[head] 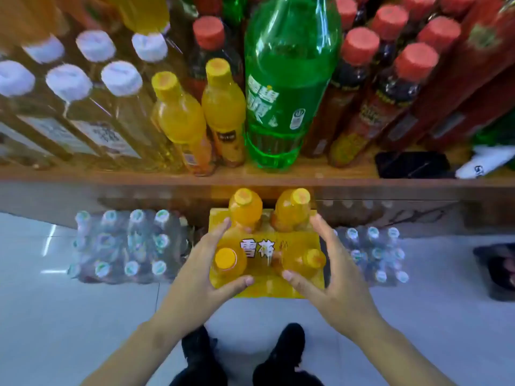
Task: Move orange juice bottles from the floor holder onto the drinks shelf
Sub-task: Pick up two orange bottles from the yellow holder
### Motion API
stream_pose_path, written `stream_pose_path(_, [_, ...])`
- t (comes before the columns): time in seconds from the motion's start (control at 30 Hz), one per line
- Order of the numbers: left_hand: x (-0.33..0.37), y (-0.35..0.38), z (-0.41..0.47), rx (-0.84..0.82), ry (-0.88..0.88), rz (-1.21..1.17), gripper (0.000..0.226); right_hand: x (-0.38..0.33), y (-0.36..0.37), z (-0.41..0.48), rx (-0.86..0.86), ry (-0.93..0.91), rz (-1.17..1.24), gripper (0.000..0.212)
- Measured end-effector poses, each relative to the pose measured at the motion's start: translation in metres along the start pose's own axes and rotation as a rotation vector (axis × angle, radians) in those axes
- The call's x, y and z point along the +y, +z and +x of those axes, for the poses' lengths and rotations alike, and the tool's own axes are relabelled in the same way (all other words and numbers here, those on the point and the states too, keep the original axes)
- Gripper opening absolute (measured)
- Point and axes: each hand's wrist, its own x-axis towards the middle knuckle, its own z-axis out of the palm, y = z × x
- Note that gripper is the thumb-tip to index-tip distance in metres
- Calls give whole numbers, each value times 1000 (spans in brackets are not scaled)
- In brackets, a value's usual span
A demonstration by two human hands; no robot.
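Both hands are reaching down over the yellow floor holder (264, 285), which is sitting on the pale tiled floor (83, 316) just under the shelf edge. The left hand (203, 274) is spreading wide, its grip released, thumb and fingers curving around the near-left orange juice bottle (227, 261); whether they are touching the bottle cannot be told. The right hand (331, 274) is likewise splayed, grip unclenched, arching around the near-right orange juice bottle (309, 263), which is blurred. Beyond the fingertips of each grip, two more juice bottles are standing at the holder's far side: one (245, 208) past the left hand, another (292, 208) past the right. Further ahead and above both grips, the wooden drinks shelf (278, 174) is carrying two orange juice bottles (223, 107), standing just left of a large green bottle (287, 87). Wrapped packs of water bottles (125, 246) are lying outside each hand, on the floor.
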Motion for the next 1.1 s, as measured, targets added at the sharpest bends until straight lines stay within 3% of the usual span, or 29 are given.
stream_pose_path(0.23, [-25,16,-5,55,-50,-30,86,30,18,2,-24,128,74,96])
stream_pose_path(0.4, [-39,19,-11,100,-68,-23,80,39,25,4,3,125,119,80])
stream_pose_path(0.63, [-43,17,-13,109,-135,-70,71,40,32,0,55,126,129,75])
stream_pose_path(0.83, [-26,3,-9,94,-52,-63,69,26,19,-1,95,124,199,79])
stream_pose_path(1.1, [47,-32,3,115,48,-202,74,-40,-43,-4,152,85,346,78])
